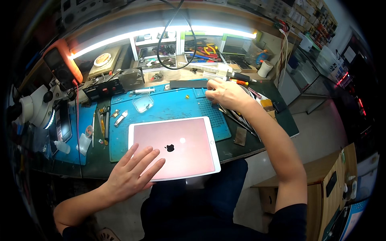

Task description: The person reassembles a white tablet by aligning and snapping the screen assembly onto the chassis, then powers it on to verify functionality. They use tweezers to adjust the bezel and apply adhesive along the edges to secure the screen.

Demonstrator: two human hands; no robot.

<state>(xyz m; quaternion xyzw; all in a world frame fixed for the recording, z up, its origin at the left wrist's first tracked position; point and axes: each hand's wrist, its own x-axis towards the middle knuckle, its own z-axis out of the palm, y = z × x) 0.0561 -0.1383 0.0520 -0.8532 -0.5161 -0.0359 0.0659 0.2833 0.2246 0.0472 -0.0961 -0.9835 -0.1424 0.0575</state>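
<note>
A white-framed tablet (193, 156) with a lit pink screen and a dark logo in the middle lies face up at the near edge of the blue repair mat (169, 106). Over its lower left corner is my left hand (130, 172), open, fingers stretched across the screen; whether they press on the glass I cannot tell. My right hand (227, 94) reaches to the far right of the mat, above its compartments and beside several tools. Its fingers are curled together, and what they hold, if anything, is hidden. A screwdriver (241, 76) with a black handle lies just behind it.
A clear plastic dish (143, 103) and a syringe (143, 91) sit on the mat's far left part. Left stand an orange multimeter (64, 62) and a microscope (34, 106). A black cable loop (160, 44) hangs over the back. A white roll (264, 69) stands back right.
</note>
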